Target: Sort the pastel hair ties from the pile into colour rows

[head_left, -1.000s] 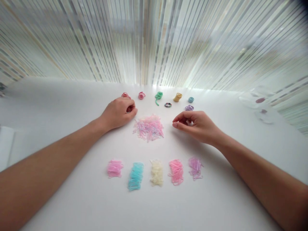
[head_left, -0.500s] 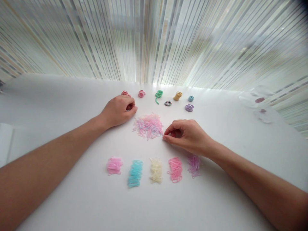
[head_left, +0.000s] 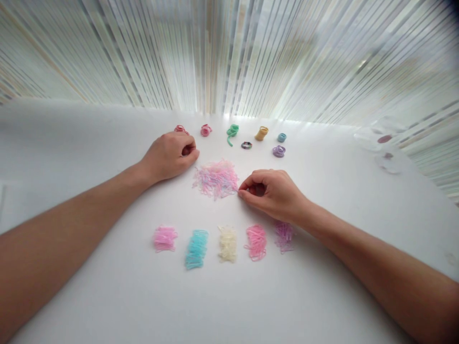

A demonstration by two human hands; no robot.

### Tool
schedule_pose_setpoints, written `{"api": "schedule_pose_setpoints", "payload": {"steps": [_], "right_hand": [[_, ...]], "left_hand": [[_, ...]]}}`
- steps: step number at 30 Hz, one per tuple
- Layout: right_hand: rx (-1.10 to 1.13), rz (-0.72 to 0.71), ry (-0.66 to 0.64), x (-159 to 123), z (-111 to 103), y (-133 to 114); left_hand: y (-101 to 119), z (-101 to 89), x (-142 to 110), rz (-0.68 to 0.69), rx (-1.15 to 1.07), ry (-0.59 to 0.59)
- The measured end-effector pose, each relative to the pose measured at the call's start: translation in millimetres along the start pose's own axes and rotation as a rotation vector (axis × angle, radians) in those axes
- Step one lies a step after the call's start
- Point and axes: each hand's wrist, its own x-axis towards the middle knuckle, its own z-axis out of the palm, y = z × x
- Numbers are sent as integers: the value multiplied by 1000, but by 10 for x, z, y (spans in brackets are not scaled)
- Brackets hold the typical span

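Note:
A loose pile of small pastel rubber bands point(head_left: 216, 179), mostly pink and lilac, lies mid-table. At its right edge my right hand point(head_left: 274, 193) pinches thumb and forefinger together on what looks like one band. My left hand point(head_left: 170, 155) rests left of the pile, its fingers curled in; whatever they may hold is hidden. Nearer me lie sorted heaps of bands: pink point(head_left: 165, 238), turquoise point(head_left: 196, 249), cream point(head_left: 228, 244), rose pink point(head_left: 256, 242) and purple point(head_left: 284, 236). My right wrist partly covers the purple heap.
Along the back stand coiled items: red point(head_left: 181, 129) behind my left hand, pink point(head_left: 205, 130), green point(head_left: 233, 130), yellow point(head_left: 261, 133), blue point(head_left: 281, 137) and purple point(head_left: 278, 151). A multicoloured ring point(head_left: 246, 145) lies among them. Clear round objects point(head_left: 389, 162) sit far right, beside a striped curtain point(head_left: 215, 57).
The whole view has shifted slightly, so everything sits a little higher and further left. Both hands keep almost the same pose beside the pile.

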Motion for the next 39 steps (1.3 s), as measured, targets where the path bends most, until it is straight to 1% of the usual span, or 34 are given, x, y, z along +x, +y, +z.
{"api": "schedule_pose_setpoints", "payload": {"steps": [5, 9, 16, 21, 26, 32, 39], "right_hand": [[18, 29, -23, -5, -20, -12], [42, 53, -80, -10, -92, -38], [70, -21, -240, 15, -280, -54], [42, -31, -296, 22, -334, -45], [13, -40, -304, 28, -375, -23], [-50, -21, -232, 39, -448, 0], [-21, -21, -312, 36, -474, -3]], "left_hand": [[11, 3, -9, -1, -49, 11], [19, 14, -16, 3, -78, 25], [24, 2, -12, -3, -70, 24], [22, 0, -10, 0, -64, 25], [12, 5, -6, -10, -52, 20], [0, 3, -2, -8, -47, 14], [7, -3, -2, -14, -31, 6]]}}
